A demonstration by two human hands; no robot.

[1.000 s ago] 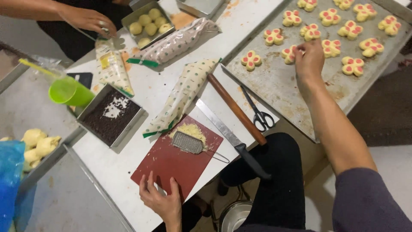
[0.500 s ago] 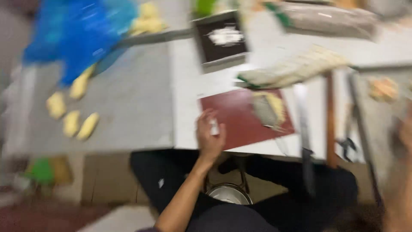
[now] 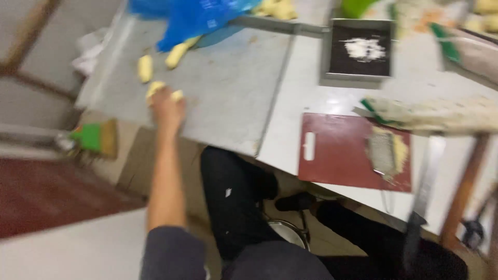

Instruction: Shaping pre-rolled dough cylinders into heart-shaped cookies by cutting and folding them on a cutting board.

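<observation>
A dark red cutting board lay right of centre on the white worktop, a small grater resting on it. Above it stood a square metal tin holding white powder. A blue plastic bag lay at the upper centre.

Small pale yellow dough lumps lie at the grey metal tray's left edge, upper left of the frame (blurred); two touch the left hand, others are scattered just above.

Blue plastic bag (crumpled) at tray's top edge.
</observation>
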